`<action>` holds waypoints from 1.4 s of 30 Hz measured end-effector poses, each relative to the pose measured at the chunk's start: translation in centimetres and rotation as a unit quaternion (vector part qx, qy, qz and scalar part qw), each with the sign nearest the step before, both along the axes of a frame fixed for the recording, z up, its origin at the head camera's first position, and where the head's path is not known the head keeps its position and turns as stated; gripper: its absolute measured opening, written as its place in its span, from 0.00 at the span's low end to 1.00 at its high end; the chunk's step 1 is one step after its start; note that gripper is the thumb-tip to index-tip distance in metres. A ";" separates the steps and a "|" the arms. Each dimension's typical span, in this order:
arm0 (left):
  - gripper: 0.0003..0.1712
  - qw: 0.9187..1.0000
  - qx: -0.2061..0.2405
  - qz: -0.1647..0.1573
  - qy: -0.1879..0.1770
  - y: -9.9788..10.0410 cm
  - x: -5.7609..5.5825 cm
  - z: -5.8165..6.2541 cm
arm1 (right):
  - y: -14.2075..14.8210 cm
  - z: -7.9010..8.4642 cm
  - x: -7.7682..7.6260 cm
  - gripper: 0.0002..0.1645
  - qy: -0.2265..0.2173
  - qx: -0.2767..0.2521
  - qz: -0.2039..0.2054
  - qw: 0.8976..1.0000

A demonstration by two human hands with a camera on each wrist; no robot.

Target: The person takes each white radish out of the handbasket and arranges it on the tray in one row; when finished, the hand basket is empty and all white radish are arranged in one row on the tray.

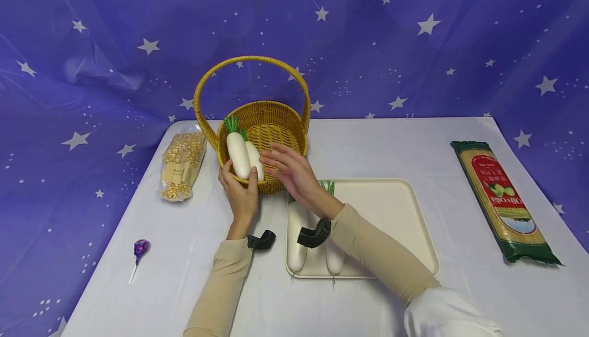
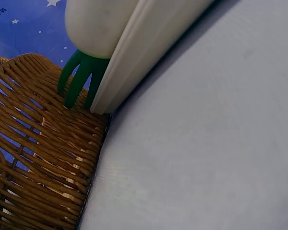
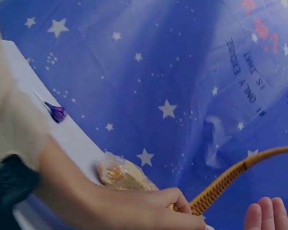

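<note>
My left hand (image 1: 239,194) holds the front-left rim of a wicker basket (image 1: 276,127), its thumb and fingertips on either side of a white radish's lower end. That radish (image 1: 238,154) leans in the basket with its green top toward the back. A second white radish (image 1: 254,159) lies beside it. Over the basket's front right, my right hand (image 1: 296,176) has its fingers extended, their tips close to the second radish. Two more white radishes, one (image 1: 296,240) at the left and another (image 1: 335,255) partly behind my right wrist, rest on a cream tray (image 1: 391,188).
A bag of corn kernels (image 1: 183,165) lies left of the basket, and a purple lollipop (image 1: 141,249) lies nearer on that side. At the far right is a pack of noodles (image 1: 503,199). The basket's tall handle (image 1: 253,58) arches above it. Starry blue cloth (image 1: 368,45) hangs behind the table.
</note>
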State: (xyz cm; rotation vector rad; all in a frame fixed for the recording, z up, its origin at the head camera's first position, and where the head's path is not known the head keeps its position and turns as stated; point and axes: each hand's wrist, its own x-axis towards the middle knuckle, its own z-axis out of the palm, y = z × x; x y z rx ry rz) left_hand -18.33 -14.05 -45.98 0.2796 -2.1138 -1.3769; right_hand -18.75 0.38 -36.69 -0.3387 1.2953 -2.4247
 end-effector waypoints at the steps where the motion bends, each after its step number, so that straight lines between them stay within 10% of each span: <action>1: 0.37 1.000 -0.001 0.001 0.002 0.0 0.0 0.0 | -0.5 0.0 -0.5 0.27 0.001 -0.007 0.001 1.000; 11: 0.38 1.000 -0.002 0.003 0.005 0.1 -0.1 -0.3 | -3.8 -1.8 -4.5 0.26 -0.028 -0.019 -0.053 0.998; 21: 0.37 1.000 -0.005 0.012 0.012 0.1 -0.1 -0.3 | -5.5 -2.4 -6.3 0.25 -0.047 0.083 -0.080 0.992; 42: 0.33 0.999 -0.018 0.010 0.027 -0.1 -0.2 -0.3 | -6.1 -1.5 -7.2 0.38 -0.099 0.224 0.046 0.969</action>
